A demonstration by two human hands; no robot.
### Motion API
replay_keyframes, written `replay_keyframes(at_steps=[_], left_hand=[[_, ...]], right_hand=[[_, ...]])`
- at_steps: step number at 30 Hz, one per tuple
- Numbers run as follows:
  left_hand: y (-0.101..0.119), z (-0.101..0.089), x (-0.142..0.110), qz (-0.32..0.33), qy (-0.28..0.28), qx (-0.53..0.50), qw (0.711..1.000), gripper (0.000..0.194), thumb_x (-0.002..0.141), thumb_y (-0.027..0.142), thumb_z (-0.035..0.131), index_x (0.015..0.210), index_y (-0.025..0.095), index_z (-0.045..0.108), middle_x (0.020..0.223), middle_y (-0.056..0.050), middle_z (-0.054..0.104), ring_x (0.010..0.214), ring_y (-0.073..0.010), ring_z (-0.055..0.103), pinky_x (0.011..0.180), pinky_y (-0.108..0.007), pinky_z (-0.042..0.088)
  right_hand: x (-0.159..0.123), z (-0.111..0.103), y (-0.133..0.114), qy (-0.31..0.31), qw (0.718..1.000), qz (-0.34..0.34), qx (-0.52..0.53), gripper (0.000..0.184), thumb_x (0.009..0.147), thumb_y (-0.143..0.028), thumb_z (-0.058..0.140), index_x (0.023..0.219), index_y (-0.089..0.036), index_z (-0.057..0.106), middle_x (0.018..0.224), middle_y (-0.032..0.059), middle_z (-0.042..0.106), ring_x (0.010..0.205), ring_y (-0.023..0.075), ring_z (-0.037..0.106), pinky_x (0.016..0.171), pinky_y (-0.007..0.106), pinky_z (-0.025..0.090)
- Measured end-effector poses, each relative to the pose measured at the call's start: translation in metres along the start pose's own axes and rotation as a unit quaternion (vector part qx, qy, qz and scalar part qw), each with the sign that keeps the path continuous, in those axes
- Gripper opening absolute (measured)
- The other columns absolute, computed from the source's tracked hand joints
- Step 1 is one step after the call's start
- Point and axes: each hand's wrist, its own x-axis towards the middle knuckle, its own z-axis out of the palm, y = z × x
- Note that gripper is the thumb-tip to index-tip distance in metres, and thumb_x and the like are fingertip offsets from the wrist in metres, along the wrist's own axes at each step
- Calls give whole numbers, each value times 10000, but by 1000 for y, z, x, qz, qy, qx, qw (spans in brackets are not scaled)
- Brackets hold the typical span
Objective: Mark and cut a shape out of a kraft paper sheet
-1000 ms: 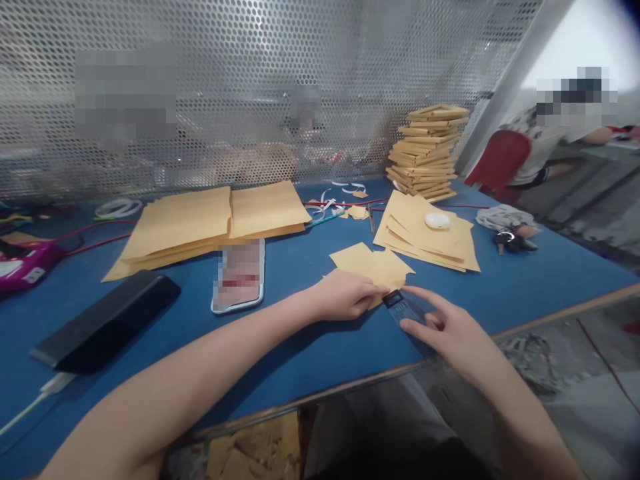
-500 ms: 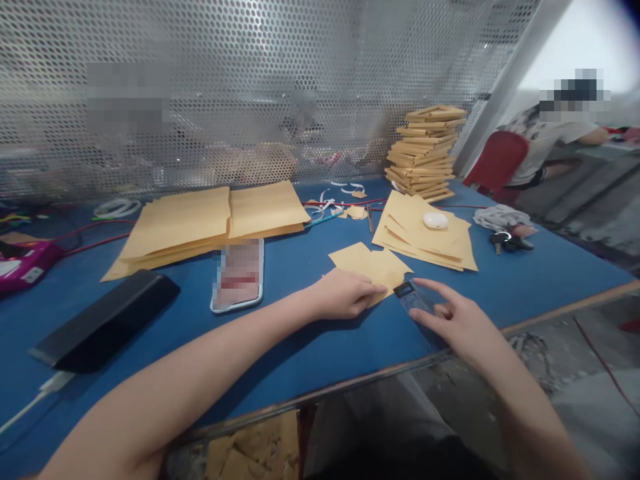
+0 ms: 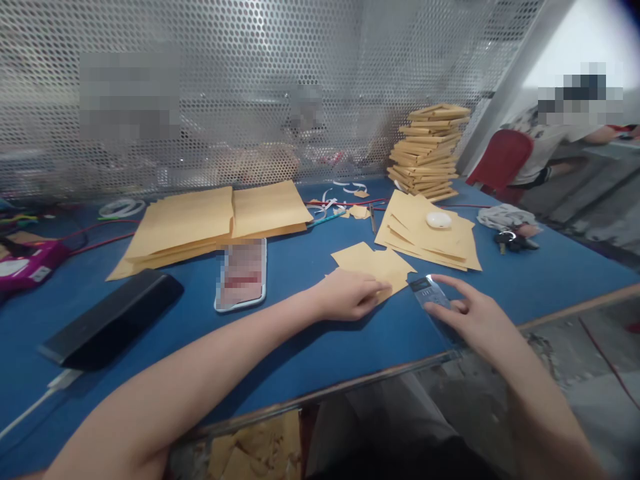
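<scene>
My left hand (image 3: 350,295) rests on a small piece of brown kraft paper (image 3: 383,261), pressing it to the blue table. Its index finger is stretched across the paper and the other fingers are partly curled. To the right, my right hand (image 3: 467,310) pinches a flat, clear plastic piece with a dark, printed end (image 3: 429,292) between thumb and fingers. This piece is beside the paper's right edge, with a small gap between them. Its lower part is hard to make out against the table.
Kraft paper sheets (image 3: 185,217) lie behind a phone (image 3: 243,277) and a black power bank (image 3: 113,320). Further right are more sheets with a white earbud case (image 3: 439,221), a tall stack of folded kraft pieces (image 3: 429,152) and keys (image 3: 507,240). A person sits beyond.
My right hand has moved the clear plastic piece slightly right, away from the paper, tilting it so its edge shines. My left hand stays on the paper. The whole view has shifted slightly.
</scene>
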Motion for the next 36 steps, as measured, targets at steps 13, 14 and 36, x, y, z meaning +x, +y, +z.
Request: replay_keyframes(at_steps=[13,14,36], left_hand=[[2,-2,2,7,28,28,999,576,835,174,509,1396,165,376,1007,-54,635,867,-188,603,724,-254,454],[2,-1,2,8,33,34,999,567,841,161,494,1395,163,373,1004,-56,635,872,-188,600,736,-257,453],[9,1,0,142,37,116,982,283,901,192,475,1176,161,533,946,-55,650,792,-172,606,632,-276,438]], right_hand=[[25,-14,3,67,995,23,64,696,654,-494,636,1246,-138,556,500,-45,538,490,173,508,497,286,402],[29,-15,4,68,996,16,52,691,653,-481,637,1241,-126,561,536,-27,573,523,186,539,524,299,424],[24,22,-9,3,935,-346,-80,195,841,-236,475,903,-189,654,986,86,714,923,227,665,841,386,516]])
